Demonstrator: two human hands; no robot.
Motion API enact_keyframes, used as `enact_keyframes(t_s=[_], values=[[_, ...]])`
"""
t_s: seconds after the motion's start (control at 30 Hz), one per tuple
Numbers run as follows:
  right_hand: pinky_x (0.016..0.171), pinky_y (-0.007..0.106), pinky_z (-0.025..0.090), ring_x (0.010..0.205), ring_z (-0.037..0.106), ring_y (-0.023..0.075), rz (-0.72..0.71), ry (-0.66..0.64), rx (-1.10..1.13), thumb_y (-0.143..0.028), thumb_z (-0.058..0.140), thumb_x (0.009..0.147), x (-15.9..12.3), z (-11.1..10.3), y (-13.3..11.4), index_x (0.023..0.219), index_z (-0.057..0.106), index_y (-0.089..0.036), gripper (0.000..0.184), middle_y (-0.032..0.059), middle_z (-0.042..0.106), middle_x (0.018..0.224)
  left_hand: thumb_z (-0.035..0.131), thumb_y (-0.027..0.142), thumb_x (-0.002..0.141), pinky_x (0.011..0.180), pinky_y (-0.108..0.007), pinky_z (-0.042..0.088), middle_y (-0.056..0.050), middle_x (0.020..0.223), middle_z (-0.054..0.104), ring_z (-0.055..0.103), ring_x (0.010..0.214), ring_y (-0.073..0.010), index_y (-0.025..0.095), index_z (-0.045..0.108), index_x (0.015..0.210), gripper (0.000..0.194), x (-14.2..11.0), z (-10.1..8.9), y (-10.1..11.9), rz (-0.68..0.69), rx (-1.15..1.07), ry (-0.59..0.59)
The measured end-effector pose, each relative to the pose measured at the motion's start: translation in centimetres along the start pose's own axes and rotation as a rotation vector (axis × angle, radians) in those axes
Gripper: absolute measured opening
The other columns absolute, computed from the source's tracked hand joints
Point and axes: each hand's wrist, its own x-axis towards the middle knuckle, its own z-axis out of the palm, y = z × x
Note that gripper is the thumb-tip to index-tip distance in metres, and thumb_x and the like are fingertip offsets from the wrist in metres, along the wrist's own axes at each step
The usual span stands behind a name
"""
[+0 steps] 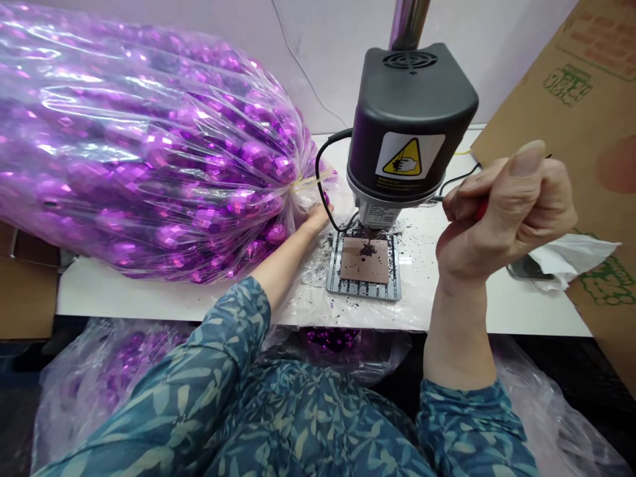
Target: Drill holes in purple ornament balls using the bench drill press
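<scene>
A small bench drill press (412,126) with a black motor housing stands in front of me. My right hand (511,205) is closed around its feed handle (481,209), and a bit of red shows between the fingers. Below the chuck, a square brown board (365,262) with a dark hole lies on the slotted metal base (364,291), dusted with dark shavings. My left hand (318,217) reaches beside the tied neck of a clear bag (163,152) full of shiny purple faceted balls. A purple bit shows by its fingertips; most of the fingers are hidden.
Dark shavings and clear plastic film lie on the white table (521,308) around the drill. A cardboard box (571,146) stands at the right, near a white tissue (571,255). More purple balls (332,338) sit in plastic below the table's front edge. A black cable (320,165) loops left of the motor.
</scene>
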Motion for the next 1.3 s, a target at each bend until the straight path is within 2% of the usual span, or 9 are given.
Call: enact_keyframes(t_s=[0.17,0.3,0.37,0.47,0.6,0.7,0.83,1.0,1.3], values=[[0.046,0.026,0.026,0.042,0.038,0.0014,0.023,0.017,-0.039,-0.056,0.064,0.094,-0.1,0.0,0.0,0.062,0.052,-0.019,0.05,-0.0073,0.044,0.05,0.073,0.013,0.085,0.103,-0.041,0.056,-0.011,0.104,0.076,0.074,0.107,-0.0305,0.015,0.067,0.125,0.041,-5.8,-1.4,-1.6,0.156,0.066,0.0],[0.044,0.025,0.026,0.041,0.039,0.0018,-0.006,0.024,-0.025,-0.056,0.064,0.094,-0.2,0.1,0.3,0.063,0.05,-0.02,0.05,-0.0074,0.042,0.05,0.087,0.028,0.079,0.095,-0.041,0.058,-0.011,0.109,0.073,0.071,0.102,-0.0276,0.016,0.064,0.123,0.051,-11.7,-4.0,-3.5,0.35,-0.037,0.091],[0.043,0.025,0.025,0.041,0.039,0.0017,-0.022,0.028,-0.007,-0.055,0.064,0.094,-0.2,0.2,0.3,0.063,0.05,-0.02,0.049,-0.0071,0.043,0.051,0.085,0.039,0.085,0.09,-0.037,0.058,-0.01,0.114,0.071,0.07,0.1,-0.0237,0.018,0.064,0.125,0.05,-14.3,-4.6,-3.9,0.446,-0.168,0.035],[0.045,0.023,0.028,0.043,0.038,-0.0004,-0.034,0.025,-0.031,-0.053,0.061,0.096,-0.3,0.3,0.2,0.063,0.05,-0.019,0.049,-0.0066,0.044,0.052,0.08,0.05,0.092,0.088,-0.032,0.058,-0.01,0.124,0.067,0.069,0.109,-0.0221,0.023,0.066,0.131,0.049,-16.4,-3.9,-3.8,0.554,-0.347,-0.142],[0.045,0.022,0.027,0.043,0.04,-0.0009,-0.01,0.03,-0.014,-0.055,0.063,0.094,-0.4,0.3,0.1,0.063,0.05,-0.019,0.049,-0.0075,0.045,0.052,0.093,0.048,0.079,0.091,-0.034,0.058,-0.009,0.122,0.069,0.069,0.106,-0.0217,0.023,0.063,0.136,0.068,-15.9,-1.5,-3.2,0.506,-0.463,-0.219],[0.047,0.02,0.029,0.043,0.04,-0.0016,0.004,0.033,-0.016,-0.056,0.062,0.093,-0.4,0.3,0.0,0.063,0.05,-0.017,0.051,-0.0081,0.044,0.05,0.098,0.042,0.071,0.091,-0.035,0.058,-0.008,0.115,0.073,0.071,0.1,-0.022,0.019,0.066,0.126,0.067,-14.6,-0.4,-2.8,0.456,-0.474,-0.239],[0.048,0.022,0.03,0.043,0.04,-0.001,0.018,0.019,-0.002,-0.057,0.062,0.093,-0.4,0.3,-0.1,0.063,0.05,-0.017,0.052,-0.0072,0.044,0.051,0.094,0.041,0.076,0.092,-0.037,0.058,-0.009,0.116,0.074,0.071,0.106,-0.0245,0.02,0.071,0.124,0.057,-13.6,0.0,-2.4,0.492,-0.442,-0.264],[0.049,0.02,0.03,0.046,0.04,-0.0026,-0.014,-0.009,-0.024,-0.051,0.057,0.098,-0.6,0.3,-0.4,0.067,0.049,-0.016,0.047,-0.0069,0.04,0.055,0.098,0.037,0.071,0.101,-0.041,0.058,-0.012,0.125,0.074,0.072,0.112,-0.0262,0.019,0.067,0.126,0.065,-13.6,0.9,-2.2,0.43,-0.503,-0.286],[0.052,0.017,0.033,0.048,0.042,-0.0028,0.0,-0.024,-0.119,-0.054,0.051,0.1,-0.7,0.2,-0.8,0.068,0.049,-0.017,0.05,-0.0067,0.038,0.056,0.096,0.028,0.071,0.105,-0.047,0.057,-0.013,0.122,0.075,0.073,0.112,-0.0281,0.017,0.067,0.122,0.06,-13.8,2.0,-1.4,0.374,-0.444,-0.227]])
